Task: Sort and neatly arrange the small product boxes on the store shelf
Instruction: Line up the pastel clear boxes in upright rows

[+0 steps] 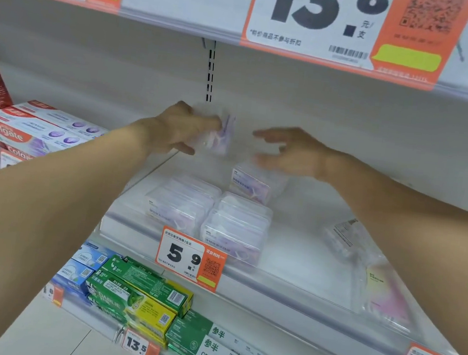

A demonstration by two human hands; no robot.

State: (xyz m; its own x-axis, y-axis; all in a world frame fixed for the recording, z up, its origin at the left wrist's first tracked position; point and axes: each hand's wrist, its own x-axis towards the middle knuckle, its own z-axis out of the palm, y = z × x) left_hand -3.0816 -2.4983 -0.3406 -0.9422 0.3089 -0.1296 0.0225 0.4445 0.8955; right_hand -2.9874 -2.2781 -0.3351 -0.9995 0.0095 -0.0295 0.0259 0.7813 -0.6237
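Two stacks (207, 218) sit at the shelf (290, 259) front while my left hand (180, 130) grips one clear box (220, 135), lifted near the back. My right hand (288, 151) hovers open, empty, above a stray box (251, 183). Next, I judge, this box goes squarely onto a stack.

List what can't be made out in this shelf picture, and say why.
- Clear box in the left hand: motion blur smears its label, fingers cover part.
- Right hand: blurred; contact with the box below unclear.
- Packet beside the right arm: blurred, print unreadable.
- Top price tag: cut off by the upper edge.
- Small print on the 5.9 tag: too small.
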